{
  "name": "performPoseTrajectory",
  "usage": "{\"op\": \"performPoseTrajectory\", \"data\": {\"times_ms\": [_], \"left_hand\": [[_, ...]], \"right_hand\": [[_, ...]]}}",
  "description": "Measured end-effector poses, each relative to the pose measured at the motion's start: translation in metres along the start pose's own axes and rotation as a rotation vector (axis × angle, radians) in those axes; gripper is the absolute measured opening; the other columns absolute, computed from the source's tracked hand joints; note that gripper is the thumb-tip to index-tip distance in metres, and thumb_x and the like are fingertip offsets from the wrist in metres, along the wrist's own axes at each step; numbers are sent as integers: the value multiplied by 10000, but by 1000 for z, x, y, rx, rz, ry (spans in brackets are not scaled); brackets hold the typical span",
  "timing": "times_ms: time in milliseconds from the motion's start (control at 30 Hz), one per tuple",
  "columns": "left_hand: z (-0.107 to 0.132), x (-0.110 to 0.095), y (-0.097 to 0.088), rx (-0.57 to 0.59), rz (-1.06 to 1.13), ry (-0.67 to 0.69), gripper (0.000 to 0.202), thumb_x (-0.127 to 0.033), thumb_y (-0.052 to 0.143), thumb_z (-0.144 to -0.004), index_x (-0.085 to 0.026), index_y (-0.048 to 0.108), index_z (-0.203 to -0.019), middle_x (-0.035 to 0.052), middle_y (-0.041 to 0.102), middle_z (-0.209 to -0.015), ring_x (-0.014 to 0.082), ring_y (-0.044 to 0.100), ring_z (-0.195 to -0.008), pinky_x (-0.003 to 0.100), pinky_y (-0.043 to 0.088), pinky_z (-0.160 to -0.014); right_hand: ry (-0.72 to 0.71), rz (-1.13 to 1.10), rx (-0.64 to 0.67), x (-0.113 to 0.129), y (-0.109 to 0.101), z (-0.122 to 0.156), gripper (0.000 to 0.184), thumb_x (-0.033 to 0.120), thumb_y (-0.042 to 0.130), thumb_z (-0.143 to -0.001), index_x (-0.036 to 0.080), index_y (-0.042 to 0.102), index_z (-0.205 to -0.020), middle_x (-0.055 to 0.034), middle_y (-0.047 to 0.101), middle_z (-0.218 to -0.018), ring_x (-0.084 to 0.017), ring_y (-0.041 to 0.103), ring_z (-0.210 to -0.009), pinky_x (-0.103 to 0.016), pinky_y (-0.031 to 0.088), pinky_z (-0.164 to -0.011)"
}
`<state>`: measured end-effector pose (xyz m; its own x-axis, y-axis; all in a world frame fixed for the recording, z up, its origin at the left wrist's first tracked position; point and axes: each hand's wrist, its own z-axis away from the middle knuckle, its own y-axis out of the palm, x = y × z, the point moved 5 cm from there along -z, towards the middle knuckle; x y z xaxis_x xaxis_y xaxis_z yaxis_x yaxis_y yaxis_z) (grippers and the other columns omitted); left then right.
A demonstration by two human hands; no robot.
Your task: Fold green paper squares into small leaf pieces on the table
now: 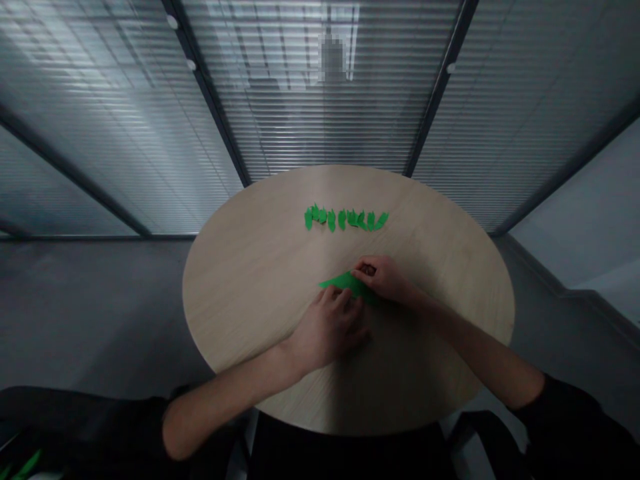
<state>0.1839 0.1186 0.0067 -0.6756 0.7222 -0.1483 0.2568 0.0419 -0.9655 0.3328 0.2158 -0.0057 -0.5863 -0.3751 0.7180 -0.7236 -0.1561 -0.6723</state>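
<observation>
A green sheet of paper [350, 283], with a straight, pointed left end, lies on the round wooden table [250, 267]. My right hand [385, 277] pinches its upper right edge between thumb and fingers. From the near side, my left hand [333, 323] rests its bent, spread fingertips on the paper's lower edge, with the thumb apart from it. The left hand covers part of the sheet, so its full shape is hidden. Beyond both hands, several small green paper pieces [342, 219] form a row; they look folded or crumpled.
Glass partitions with blinds [325, 127] stand behind the table. At the lower left corner, some green strips [27, 463] show beside a dark sleeve. Dark chair parts [480, 427] sit near the table's front edge, and grey floor [100, 300] surrounds it.
</observation>
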Motion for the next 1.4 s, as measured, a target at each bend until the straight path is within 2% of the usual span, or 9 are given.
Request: {"op": "performPoseTrajectory", "data": {"times_ms": [167,333,500,700,833,967,1133,1400], "left_hand": [[2,-3,-2,-5,35,12,481,-503,648,-966,-110,659,-1244,147,672,-1140,360,577,-1116,517,546,-961],[4,-4,-4,-4,28,-32,516,-513,680,-939,-68,655,-1201,174,660,-1150,359,574,-1112,513,548,-979],[3,-2,-7,9,54,-51,403,-447,664,-954,-129,656,-1201,157,642,-1137,343,575,-1071,506,562,-908],[4,-3,-8,39,65,-24,389,-451,660,-956,-148,670,-1198,176,630,-1183,347,562,-1090,519,543,-923],[4,-3,-6,13,73,-30,526,-498,669,-933,-126,630,-1303,181,632,-1189,364,553,-1118,526,534,-939],[4,-4,-6,28,65,-72,604,-577,660,-916,-89,646,-1271,187,635,-1173,367,557,-1095,520,538,-931],[3,-8,-8,57,33,-29,618,-595,636,-927,-156,626,-1361,192,608,-1249,378,544,-1124,548,516,-954],[2,-8,-8,64,-12,-18,668,-707,601,-906,-262,636,-1404,169,597,-1227,394,523,-1142,593,477,-981]], "right_hand": [[-1,-3,-1,-1,0,0,187,312,628,-886,185,681,-760,-16,649,-673,-150,541,-625,-272,374,-602],[0,15,1,2,-1,0,169,285,635,-882,179,670,-755,-9,634,-661,-144,529,-616,-274,366,-604],[2,15,-11,2,-1,1,170,274,633,-885,162,676,-765,-20,644,-679,-145,531,-628,-281,368,-613],[4,3,-12,0,0,0,175,296,634,-884,178,676,-763,-12,641,-676,-149,537,-628,-276,375,-607],[4,-4,-4,2,0,1,176,280,625,-892,166,680,-770,-18,651,-683,-146,537,-632,-276,381,-619],[9,6,-4,3,-1,1,172,258,628,-890,149,685,-770,-24,651,-679,-140,524,-627,-280,371,-620],[9,8,3,1,0,1,169,275,632,-895,162,693,-786,-29,670,-700,-150,559,-648,-275,379,-621],[13,8,2,1,0,1,178,311,632,-890,189,687,-773,-31,670,-693,-163,563,-631,-281,392,-603]]}}
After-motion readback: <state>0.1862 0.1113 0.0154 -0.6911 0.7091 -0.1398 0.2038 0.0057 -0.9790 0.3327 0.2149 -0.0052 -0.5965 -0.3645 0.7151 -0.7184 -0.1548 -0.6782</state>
